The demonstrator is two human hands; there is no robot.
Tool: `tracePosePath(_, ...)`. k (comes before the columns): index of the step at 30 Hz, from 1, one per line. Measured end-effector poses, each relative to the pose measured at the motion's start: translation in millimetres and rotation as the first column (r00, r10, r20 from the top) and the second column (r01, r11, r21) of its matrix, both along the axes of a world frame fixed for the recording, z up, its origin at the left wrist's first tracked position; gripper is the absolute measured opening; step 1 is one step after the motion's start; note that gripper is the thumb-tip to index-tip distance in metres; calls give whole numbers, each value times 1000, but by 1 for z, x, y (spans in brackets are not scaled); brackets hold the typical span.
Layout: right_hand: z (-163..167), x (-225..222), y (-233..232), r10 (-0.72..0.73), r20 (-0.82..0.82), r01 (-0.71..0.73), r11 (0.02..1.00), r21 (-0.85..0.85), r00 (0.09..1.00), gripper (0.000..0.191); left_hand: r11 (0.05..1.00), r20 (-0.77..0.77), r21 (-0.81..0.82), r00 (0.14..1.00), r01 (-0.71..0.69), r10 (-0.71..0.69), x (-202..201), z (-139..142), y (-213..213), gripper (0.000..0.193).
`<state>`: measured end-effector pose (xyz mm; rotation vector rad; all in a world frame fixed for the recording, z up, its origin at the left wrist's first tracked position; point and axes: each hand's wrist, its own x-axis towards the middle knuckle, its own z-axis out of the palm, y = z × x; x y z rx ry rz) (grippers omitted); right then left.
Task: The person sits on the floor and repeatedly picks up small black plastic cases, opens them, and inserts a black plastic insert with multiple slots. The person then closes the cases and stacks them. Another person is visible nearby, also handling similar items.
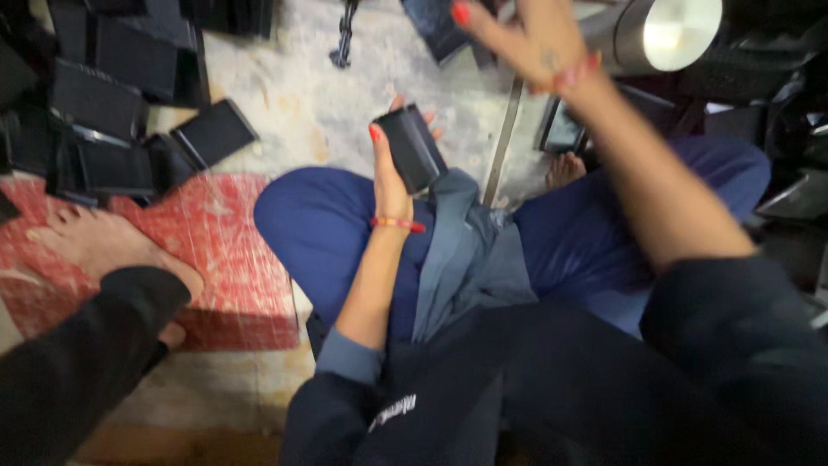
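Black and flat, a small rectangular device (411, 147) sits upright in the left hand (390, 177), whose fingers are wrapped round its back and lower edge above the blue-trousered lap (323, 224). The right hand (526, 39) is raised well apart from it, fingers spread wide and holding nothing, near a round silver lamp (664, 30). More black devices (112, 103) lie heaped on the floor (310, 95) to the left, beside a red mat (233, 259) and another person's bare foot (90, 246). With only one hand gripping, the device could slip and drop onto the hard floor.
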<state>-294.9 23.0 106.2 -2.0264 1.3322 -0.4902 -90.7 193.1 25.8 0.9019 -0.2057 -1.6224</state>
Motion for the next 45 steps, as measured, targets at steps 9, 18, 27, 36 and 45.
tracePosePath(9,2,66,137,-65,410,15,992,123,910,55,990,369,-141,929,16,37,1,0,7,73)
tracePosePath(18,7,69,147,-5,325,0,1000,16,946,54,986,581,-167,810,23,79,-9,-1,13,66)
tracePosePath(27,-25,67,143,-105,473,158,985,-73,875,56,915,755,-160,643,369,-128,-5,31,19,65)
tracePosePath(36,-52,40,127,-393,456,456,889,-31,798,47,926,827,-212,563,313,-1,-14,43,23,43)
tracePosePath(45,-48,5,57,-282,-172,222,926,-305,944,46,975,541,-158,840,155,-46,-23,4,3,68)
